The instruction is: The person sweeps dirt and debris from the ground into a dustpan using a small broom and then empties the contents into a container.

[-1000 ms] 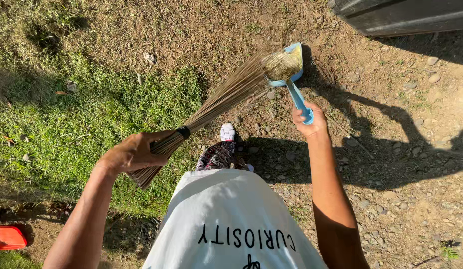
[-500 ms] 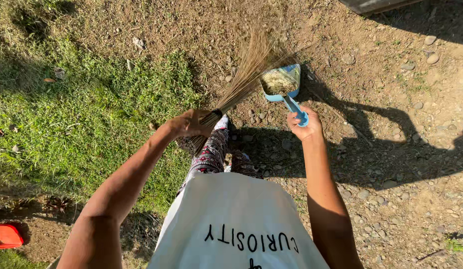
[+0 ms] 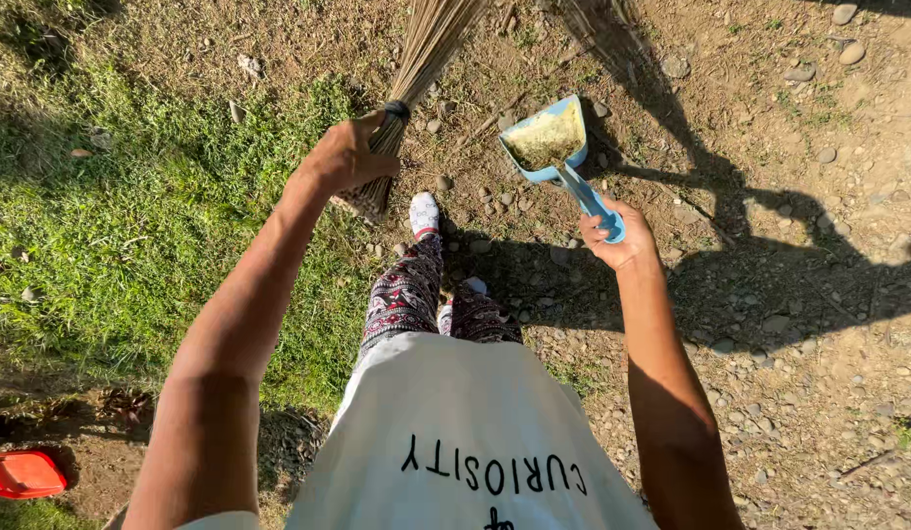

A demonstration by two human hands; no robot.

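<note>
My left hand grips the bound end of a stick broom, whose bristles point up and away over the bare dirt. My right hand holds the handle of a blue dustpan. The pan is tilted toward me and carries a pile of dry yellowish debris. Broom and dustpan are apart, with stony ground between them. Below my arms I see my white shirt, patterned trousers and a white shoe.
Grass covers the ground on the left. Dirt with scattered pebbles lies ahead and to the right, crossed by my shadow. A red plastic item sits at the lower left corner.
The broom has swung off the dustpan and now points up and forward. My left hand has risen. The dustpan has dropped a little lower and nearer to me.
</note>
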